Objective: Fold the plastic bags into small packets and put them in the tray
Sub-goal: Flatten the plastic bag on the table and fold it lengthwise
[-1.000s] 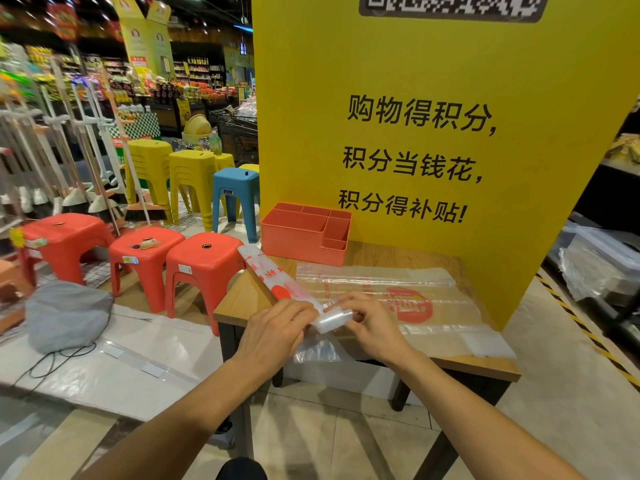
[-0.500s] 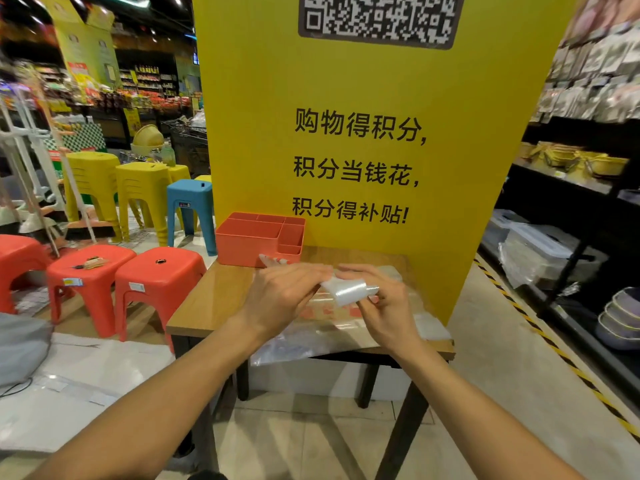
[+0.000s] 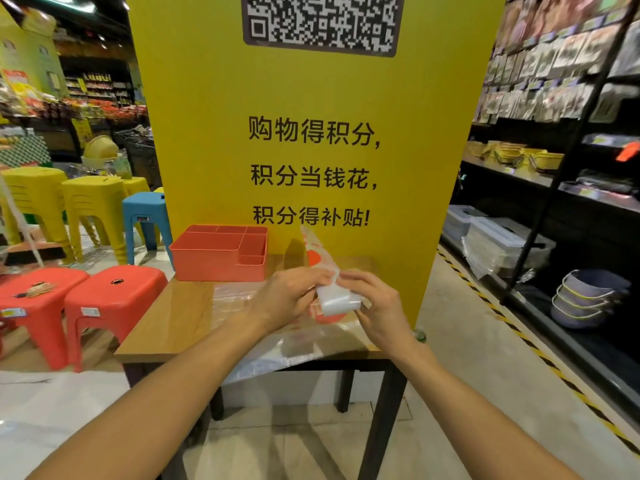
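Small wooden desk [image 3: 180,313] on black legs, backed against a tall yellow board [image 3: 311,98] with black characters and a QR code [image 3: 322,22]. At the desk's far left, against the board, an orange tray [image 3: 214,261] split into compartments. Across the middle and near edge, a flat stack of clear plastic bags [image 3: 304,344] with red print, drooping slightly over the near edge.

Held above that stack, between both hands, one bag [image 3: 337,301] folded into a long strip: near end rolled into a thick whitish packet, loose tail rising toward the board. Not yet in the tray. Left hand [image 3: 287,296] with fingers [image 3: 322,280] curled, pinching the strip where the tail leaves the packet. Right hand [image 3: 377,303] with fingers curled round the packet's right side.

Shop floor all round. To the left, red stools [image 3: 114,296] near, yellow stools [image 3: 93,202] and a blue stool [image 3: 145,216] farther off. To the right, dark shelves [image 3: 554,174] with hanging packets, clear lidded boxes [image 3: 502,244] and stacked grey basins [image 3: 585,299]. Black-and-yellow tape [image 3: 519,337] on the floor along the shelves.

Thumbs hidden behind the packet. Tray floor out of sight from this angle. Number of bags in the stack impossible to count. QR code cut off by the top edge. Far aisle at left blurred. Small object on the leftmost red stool too small to name.
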Available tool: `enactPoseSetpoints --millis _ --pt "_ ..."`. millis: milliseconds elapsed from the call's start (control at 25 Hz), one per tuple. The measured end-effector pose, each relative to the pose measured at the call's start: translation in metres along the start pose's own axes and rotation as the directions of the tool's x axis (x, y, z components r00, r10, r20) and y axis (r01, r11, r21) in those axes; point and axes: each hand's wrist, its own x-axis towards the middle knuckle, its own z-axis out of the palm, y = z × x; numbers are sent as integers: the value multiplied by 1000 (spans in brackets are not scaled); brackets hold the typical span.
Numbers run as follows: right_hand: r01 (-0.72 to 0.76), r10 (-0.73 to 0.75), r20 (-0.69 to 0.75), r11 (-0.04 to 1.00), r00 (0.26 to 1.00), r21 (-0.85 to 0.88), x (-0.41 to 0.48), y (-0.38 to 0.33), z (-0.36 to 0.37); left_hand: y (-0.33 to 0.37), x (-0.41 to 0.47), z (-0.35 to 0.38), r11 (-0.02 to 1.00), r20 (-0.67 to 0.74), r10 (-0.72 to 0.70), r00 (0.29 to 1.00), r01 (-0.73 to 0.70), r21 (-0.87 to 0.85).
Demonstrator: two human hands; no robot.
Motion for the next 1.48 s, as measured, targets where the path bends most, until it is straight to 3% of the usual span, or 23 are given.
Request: enactPoseSetpoints --millis 160,320,440,560,640,880,1280,1480 --pt "-167 151 229 985 962 49 -30 14 36 -17 -44 16 934 200 -326 924 348 -83" --pt "-305 253 387 949 887 79 -33 17 52 -24 -65 18 815 361 -457 813 545 -197" --pt "-297 239 409 951 881 83 -30 13 58 -29 -73 22 816 301 -472 829 540 -206" --pt "-294 222 447 951 867 98 -27 11 66 -31 -74 24 714 303 -576 759 648 -265" --pt "-288 225 452 955 863 76 -25 9 71 -33 -76 26 698 301 -597 743 667 -261" --pt "-527 401 451 827 798 198 -21 3 78 -33 -77 24 646 334 -683 650 750 -140" --pt "-639 511 544 767 665 61 -8 4 95 -34 -81 10 561 425 -745 514 828 -18" --pt "-681 539 551 728 638 77 -6 1 97 -35 -68 10 523 442 -796 414 838 156"
